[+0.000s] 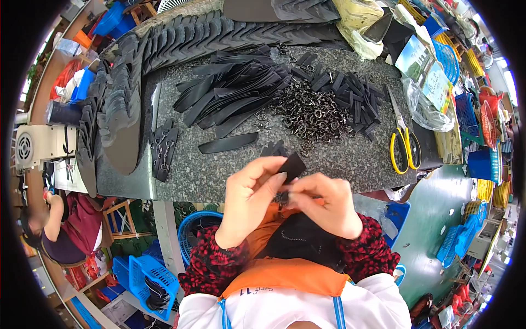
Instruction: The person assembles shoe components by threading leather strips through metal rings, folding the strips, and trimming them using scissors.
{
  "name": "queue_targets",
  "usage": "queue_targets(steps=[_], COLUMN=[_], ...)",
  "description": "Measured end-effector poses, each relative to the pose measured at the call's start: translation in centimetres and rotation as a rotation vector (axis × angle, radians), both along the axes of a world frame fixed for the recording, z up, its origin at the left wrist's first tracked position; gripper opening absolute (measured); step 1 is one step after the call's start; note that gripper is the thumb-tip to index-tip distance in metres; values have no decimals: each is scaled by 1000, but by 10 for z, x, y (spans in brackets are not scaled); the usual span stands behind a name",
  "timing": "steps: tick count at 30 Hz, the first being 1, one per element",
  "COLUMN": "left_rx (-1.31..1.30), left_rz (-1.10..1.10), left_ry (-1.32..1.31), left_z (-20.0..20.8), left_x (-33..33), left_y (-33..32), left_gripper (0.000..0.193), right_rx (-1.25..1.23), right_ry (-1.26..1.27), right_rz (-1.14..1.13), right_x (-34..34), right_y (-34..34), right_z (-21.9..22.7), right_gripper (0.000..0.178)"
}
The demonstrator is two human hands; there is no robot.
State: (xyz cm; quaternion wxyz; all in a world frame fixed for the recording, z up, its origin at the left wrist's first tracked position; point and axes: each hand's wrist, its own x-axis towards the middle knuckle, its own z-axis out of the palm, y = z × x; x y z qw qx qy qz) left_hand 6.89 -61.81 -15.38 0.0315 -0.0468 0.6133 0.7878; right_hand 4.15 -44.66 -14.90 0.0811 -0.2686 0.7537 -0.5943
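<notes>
In front of my chest, over the near edge of the speckled table point(197, 183), my left hand point(251, 196) pinches a short black strap point(293, 166) between thumb and fingers. My right hand point(327, 200) is closed right beside it, its fingertips meeting at the strap's lower end. A small dark piece shows there, too small to name. Just beyond lie a few short black pieces point(272, 148) and one long black strip point(228, 143). Farther off is a heap of metal snap hooks point(315, 112), with short black straps point(359, 101) to its right and long black strips point(230, 88) to its left.
Yellow-handled scissors point(404, 137) lie at the table's right. Rows of overlapping dark pieces point(219, 33) line the back and left. Finished-looking straps with hooks point(164, 151) lie at left. Blue baskets point(153, 285) stand below. Another person point(74, 225) sits at far left.
</notes>
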Motion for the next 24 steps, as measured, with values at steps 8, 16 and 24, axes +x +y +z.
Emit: queue_targets(steps=[8,16,24], left_rx=[237,119,124], left_rz=[-37,95,53], left_ry=[19,16,-43], left_z=[4,-5,-10], left_x=[6,12,8], left_y=[10,17,16], left_gripper=[20,15,12], right_rx=[-100,-61,165], right_ry=[-207,26,826], right_rz=[-240,-273,-69], right_x=[5,1,-8], right_y=[-5,-10,0], right_z=[6,9,-3], right_gripper=[7,11,16])
